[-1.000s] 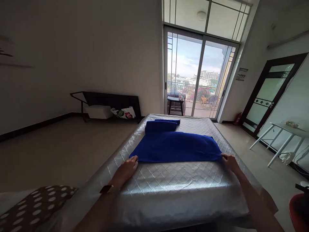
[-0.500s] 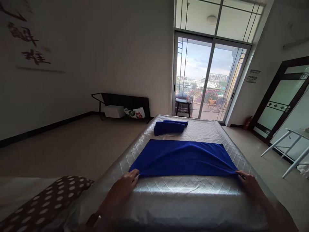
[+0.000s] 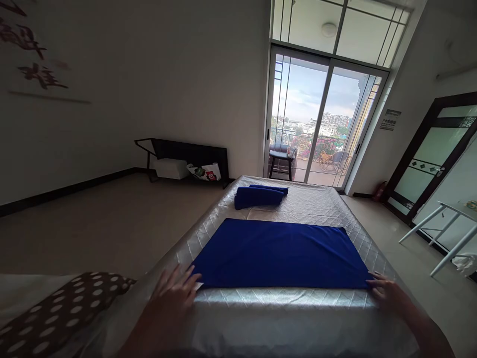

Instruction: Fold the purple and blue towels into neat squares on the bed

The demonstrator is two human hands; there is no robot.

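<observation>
A blue cloth [image 3: 279, 253] lies spread flat across the bed, with its near edge almost straight. My left hand [image 3: 173, 293] is open at the near left corner, fingers spread and the fingertips by the cloth's edge. A small white tag [image 3: 199, 286] shows beside those fingertips. At the near right corner, my right hand [image 3: 387, 293] has its fingers closed on the cloth's edge. Farther up the bed sits a folded blue bundle of cloth [image 3: 259, 197], apart from the spread piece.
The bed has a silvery quilted cover [image 3: 305, 298]. A brown polka-dot pillow [image 3: 63, 308] is at lower left. By the wall stands a black rack [image 3: 186, 151] with a white box [image 3: 170, 168]. At right are a white-legged table [image 3: 447, 233] and a dark-framed door [image 3: 428, 149].
The cloth's near edge has come closer to me and its wrinkles have mostly smoothed out. My left hand has let go of the corner and spread its fingers.
</observation>
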